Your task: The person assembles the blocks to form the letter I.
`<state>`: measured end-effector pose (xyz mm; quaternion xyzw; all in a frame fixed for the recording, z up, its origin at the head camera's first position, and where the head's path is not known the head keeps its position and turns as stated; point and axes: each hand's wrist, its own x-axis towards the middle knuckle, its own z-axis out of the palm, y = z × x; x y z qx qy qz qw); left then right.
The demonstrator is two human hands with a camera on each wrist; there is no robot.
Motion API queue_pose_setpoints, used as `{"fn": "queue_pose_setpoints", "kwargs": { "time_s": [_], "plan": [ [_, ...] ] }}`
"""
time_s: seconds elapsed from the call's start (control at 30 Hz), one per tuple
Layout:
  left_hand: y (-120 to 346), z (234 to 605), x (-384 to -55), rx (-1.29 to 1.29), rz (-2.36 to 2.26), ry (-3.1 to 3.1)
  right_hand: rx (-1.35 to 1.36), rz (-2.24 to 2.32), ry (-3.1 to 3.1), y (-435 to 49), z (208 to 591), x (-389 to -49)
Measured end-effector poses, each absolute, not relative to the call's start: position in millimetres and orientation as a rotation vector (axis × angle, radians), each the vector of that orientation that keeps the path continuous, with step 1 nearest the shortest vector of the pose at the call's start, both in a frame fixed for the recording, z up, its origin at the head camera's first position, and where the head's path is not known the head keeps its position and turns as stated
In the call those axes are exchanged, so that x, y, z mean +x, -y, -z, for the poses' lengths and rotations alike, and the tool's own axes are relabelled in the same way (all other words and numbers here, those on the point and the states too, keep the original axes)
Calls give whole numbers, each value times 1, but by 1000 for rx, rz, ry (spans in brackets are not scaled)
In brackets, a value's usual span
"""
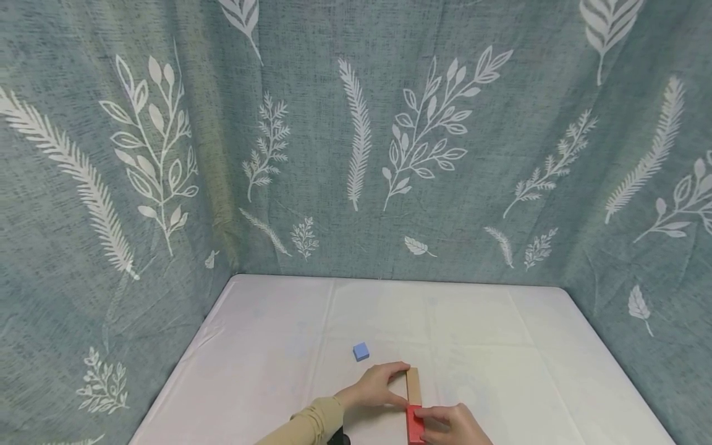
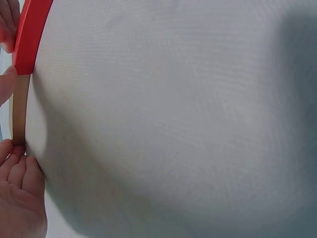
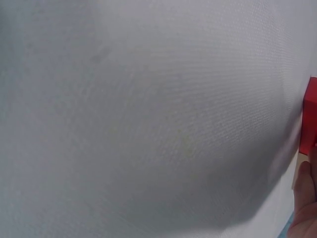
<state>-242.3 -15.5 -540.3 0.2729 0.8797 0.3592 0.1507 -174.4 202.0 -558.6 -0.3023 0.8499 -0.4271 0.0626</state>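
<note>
A long plain wooden block [image 1: 413, 387] lies end to end with a red block [image 1: 413, 426] on the table. My left hand [image 1: 374, 386] spans the wooden block lengthwise, its fingers at the far end and the thumb near the joint with the red one. In the left wrist view, fingers [image 2: 24, 181] press on the end of the wooden block [image 2: 20, 111], while the thumb sits by the red block [image 2: 30, 42]. From the right, my right hand [image 1: 455, 425] grips the red block with its fingertips at the side. The red block's near end is cut off by the frame.
A small blue cube [image 1: 361, 351] lies on the white table cloth [image 1: 278, 334], beyond and left of my left hand. Teal curtains [image 1: 322, 235] with white leaf prints hang behind the table and along both sides.
</note>
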Motion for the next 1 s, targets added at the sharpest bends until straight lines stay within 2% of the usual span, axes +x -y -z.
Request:
{"fn": "queue_pose_setpoints", "kwargs": {
  "time_s": [0.37,0.7,1.0],
  "plan": [
    [16,537,-239,737,-1041,-2506,-1054,1297,-2602,-203,564,-175],
    [18,537,-239,755,-1054,-2509,-996,1329,-2596,-199,561,-175],
    [18,535,-238,760,-1065,-2506,-590,1466,-2619,-188,556,-180]
  ]
}}
